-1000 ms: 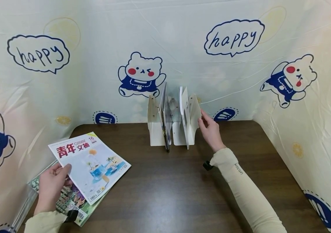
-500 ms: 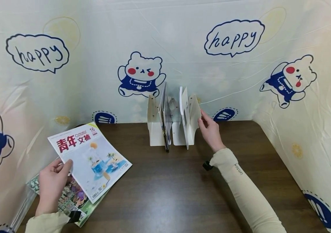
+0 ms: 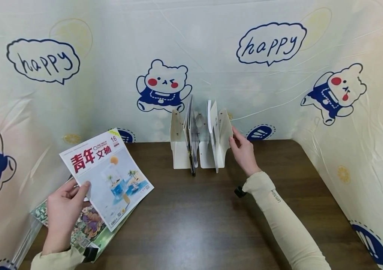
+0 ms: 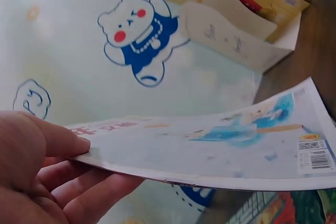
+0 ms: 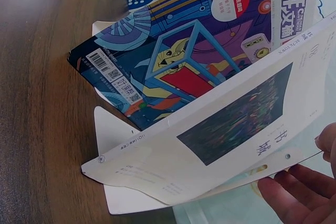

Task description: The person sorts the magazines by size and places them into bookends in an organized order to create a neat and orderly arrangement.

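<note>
My left hand (image 3: 65,210) pinches the left edge of a pale blue magazine (image 3: 110,183) between thumb and fingers, tilted above the table. Under it, a green, colourful magazine (image 3: 90,221) lies on the table, partly covered. At the back stands a white book rack (image 3: 181,155) with magazines and a book upright in its slots. My right hand (image 3: 245,153) pinches the rack's right end panel. In the right wrist view, a white-covered book (image 5: 236,124) leans near that hand, and a dark blue magazine (image 5: 178,51) stands in the slot beyond.
A brown wooden table (image 3: 184,217) spreads between the hands and in front of the rack. Behind and at both sides hangs a pale curtain (image 3: 211,45) printed with bears, touching the table's back edge.
My left hand has raised the pale blue magazine and shifted it slightly forward and right, away from the green one. My right hand stays on the rack.
</note>
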A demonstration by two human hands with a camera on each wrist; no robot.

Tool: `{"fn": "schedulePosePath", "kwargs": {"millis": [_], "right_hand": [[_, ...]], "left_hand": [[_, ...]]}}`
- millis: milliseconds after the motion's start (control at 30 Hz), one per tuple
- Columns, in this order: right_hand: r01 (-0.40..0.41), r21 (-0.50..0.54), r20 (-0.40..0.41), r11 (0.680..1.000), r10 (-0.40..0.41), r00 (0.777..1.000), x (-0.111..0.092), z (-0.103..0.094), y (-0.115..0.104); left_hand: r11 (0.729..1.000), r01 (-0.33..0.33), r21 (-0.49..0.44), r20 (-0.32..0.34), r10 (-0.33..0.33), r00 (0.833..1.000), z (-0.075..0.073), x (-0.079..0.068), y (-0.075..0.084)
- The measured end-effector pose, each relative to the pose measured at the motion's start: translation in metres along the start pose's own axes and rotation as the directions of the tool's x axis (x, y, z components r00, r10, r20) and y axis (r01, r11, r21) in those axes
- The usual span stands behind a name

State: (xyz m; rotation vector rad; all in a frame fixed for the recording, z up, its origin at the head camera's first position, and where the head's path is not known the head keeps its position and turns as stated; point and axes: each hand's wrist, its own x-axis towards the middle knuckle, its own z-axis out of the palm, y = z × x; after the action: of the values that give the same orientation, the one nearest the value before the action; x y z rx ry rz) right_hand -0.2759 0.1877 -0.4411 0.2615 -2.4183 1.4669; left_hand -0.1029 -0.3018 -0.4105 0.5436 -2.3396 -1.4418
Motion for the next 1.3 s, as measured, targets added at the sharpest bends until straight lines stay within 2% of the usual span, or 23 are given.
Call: {"fn": "schedulePosePath", "kwargs": {"millis": [233, 433, 533, 767, 967, 1133, 1300], "right_hand": [[-0.004, 0.004, 0.004, 1.0, 0.004, 1.0, 0.0, 0.0, 0.0], [-0.02, 0.011, 0.014, 1.0, 0.02, 1.0, 0.0, 0.0, 0.0], [-0.022, 0.009, 0.017, 1.0, 0.022, 1.0, 0.0, 0.0, -0.001], [-0.011, 0.016, 0.013, 1.0, 0.011, 1.0, 0.0, 0.0, -0.001], [0.005, 0.022, 0.007, 1.0, -0.005, 1.0, -0.001, 0.0, 0.0], [0.012, 0.016, 0.005, 1.0, -0.012, 1.0, -0.001, 0.0, 0.0], [0.02, 0.011, -0.006, 1.0, -0.02, 1.0, 0.0, 0.0, 0.0]], "left_hand": [[0.995, -0.089, 0.038, -0.056, 0.091, 0.994, 0.006, -0.013, 0.018], [0.984, -0.172, 0.041, -0.053, 0.174, 0.983, 0.011, -0.022, 0.027], [0.98, -0.194, 0.036, -0.051, 0.196, 0.979, 0.012, -0.026, 0.031], [0.96, -0.278, 0.031, -0.059, 0.28, 0.958, 0.015, -0.04, 0.046], [0.952, -0.304, 0.022, -0.042, 0.305, 0.952, 0.017, -0.049, 0.053], [0.954, -0.299, 0.003, -0.033, 0.299, 0.954, 0.02, -0.056, 0.06], [0.945, -0.325, -0.02, -0.02, 0.325, 0.946, 0.023, -0.062, 0.068]]}}
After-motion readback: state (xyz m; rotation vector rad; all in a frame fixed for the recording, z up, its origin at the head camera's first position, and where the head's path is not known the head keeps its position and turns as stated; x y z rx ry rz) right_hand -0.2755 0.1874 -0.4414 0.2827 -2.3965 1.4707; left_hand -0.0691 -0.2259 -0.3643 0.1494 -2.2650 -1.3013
